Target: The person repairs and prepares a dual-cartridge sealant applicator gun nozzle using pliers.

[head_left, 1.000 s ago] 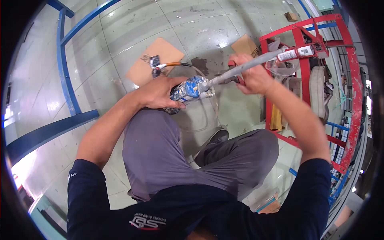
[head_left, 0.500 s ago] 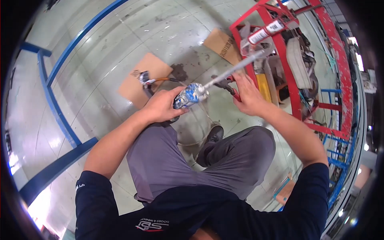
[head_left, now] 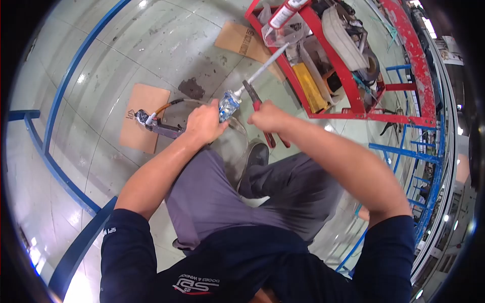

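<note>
My left hand [head_left: 203, 123] grips a blue and white sealant tube [head_left: 229, 105] above my left knee. A long grey nozzle [head_left: 263, 66] runs from the tube up and to the right, toward the red cart. My right hand [head_left: 266, 118] is closed on red-handled pliers [head_left: 258, 106]. Their dark jaws point up toward the base of the nozzle, beside the tube. The red handles stick out below my fist.
A red metal cart [head_left: 348, 76] stands at the upper right with a sealant cartridge [head_left: 282, 12], a yellow item and other gear inside. Cardboard pieces [head_left: 145, 115] lie on the floor. An air tool with an orange hose [head_left: 154, 122] rests by the left one. Blue frames [head_left: 55, 126] run on the left.
My right hand has slid off the nozzle and down onto the pliers, closer to the tube. The view has swung, so the cart now sits higher and closer.
</note>
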Available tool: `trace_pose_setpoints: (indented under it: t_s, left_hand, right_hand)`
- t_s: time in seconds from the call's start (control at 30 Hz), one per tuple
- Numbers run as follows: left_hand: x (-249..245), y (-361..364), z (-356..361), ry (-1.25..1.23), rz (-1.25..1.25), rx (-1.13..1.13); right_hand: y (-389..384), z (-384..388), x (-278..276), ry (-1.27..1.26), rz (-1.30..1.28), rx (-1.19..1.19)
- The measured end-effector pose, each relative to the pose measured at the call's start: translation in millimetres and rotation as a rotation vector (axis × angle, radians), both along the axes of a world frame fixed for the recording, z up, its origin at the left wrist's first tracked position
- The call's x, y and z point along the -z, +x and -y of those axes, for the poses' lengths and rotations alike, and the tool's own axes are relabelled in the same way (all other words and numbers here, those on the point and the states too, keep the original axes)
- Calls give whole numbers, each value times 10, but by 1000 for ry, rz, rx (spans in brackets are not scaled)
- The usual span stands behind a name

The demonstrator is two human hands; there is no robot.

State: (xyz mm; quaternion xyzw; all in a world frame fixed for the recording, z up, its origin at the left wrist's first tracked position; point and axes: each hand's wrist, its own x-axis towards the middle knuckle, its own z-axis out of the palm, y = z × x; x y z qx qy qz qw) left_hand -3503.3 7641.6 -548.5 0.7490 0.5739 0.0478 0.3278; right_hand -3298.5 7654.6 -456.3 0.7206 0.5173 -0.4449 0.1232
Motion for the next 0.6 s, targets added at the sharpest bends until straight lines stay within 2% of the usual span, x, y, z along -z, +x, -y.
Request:
trace_pose_setpoints:
  t_s: [0.07, 0.17, 0.3, 0.37, 0.43, 0.53, 0.6]
  left_hand:
    - [30, 8, 3, -29, -4, -3]
    - [69, -75, 2, 23, 38, -17]
    - [-8, -267, 96, 45, 103, -20]
    - [-115, -399, 163, 46, 143, 11]
    - [-256, -498, 243, 9, 179, 63]
    - [-346, -544, 338, -4, 188, 224]
    - [-269, -583, 320, -10, 154, 166]
  right_hand:
    - [-74, -153, -245, -143, -32, 5]
    - [133, -148, -80, 53, 103, -344]
    - [628, -283, 79, 349, -1, -749]
    - [863, -552, 160, 555, -124, -948]
    - [1175, -1118, 355, 558, -64, -1214]
    - [1112, -1212, 416, 681, -5, -1036]
    - [1040, -1042, 472, 541, 96, -921]
